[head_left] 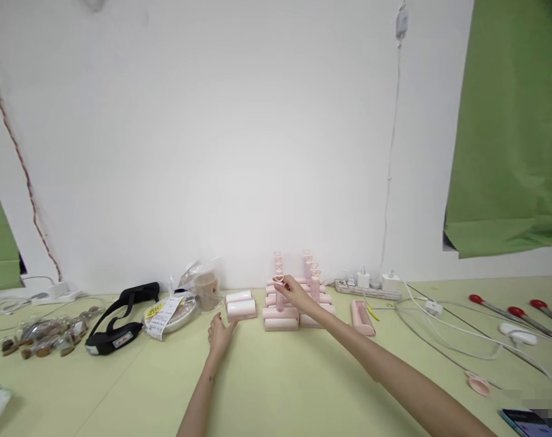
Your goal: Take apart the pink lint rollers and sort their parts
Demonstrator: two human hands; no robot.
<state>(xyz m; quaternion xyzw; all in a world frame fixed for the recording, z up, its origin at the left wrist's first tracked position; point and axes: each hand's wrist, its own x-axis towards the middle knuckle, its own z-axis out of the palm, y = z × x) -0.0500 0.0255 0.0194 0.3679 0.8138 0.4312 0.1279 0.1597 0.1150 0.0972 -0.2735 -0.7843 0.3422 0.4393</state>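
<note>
My right hand point(294, 292) pinches a small pink tube with a heart-shaped loop on top point(280, 302), which stands upright at the front left of a group of pink cylinders point(280, 324) lying in rows. Similar heart-topped tubes point(316, 288) rise behind and to the right of it. On the left, my left hand point(219, 333) rests low over the table with its fingers apart and nothing in them. Just beyond its fingertips lie two white rolls point(241, 309), the nearer one in a pinkish casing. An open pink case point(362, 318) lies right of the group.
Left on the green table point(276, 388) are a black strap point(116, 334), a wrapped round package point(170, 312), a cup in clear plastic point(206, 290) and small jars point(52, 334). Rightward lie a power strip point(369, 290), loose cables, red-ended rods point(519, 312), a pink spoon point(478, 384) and a phone point(526, 422).
</note>
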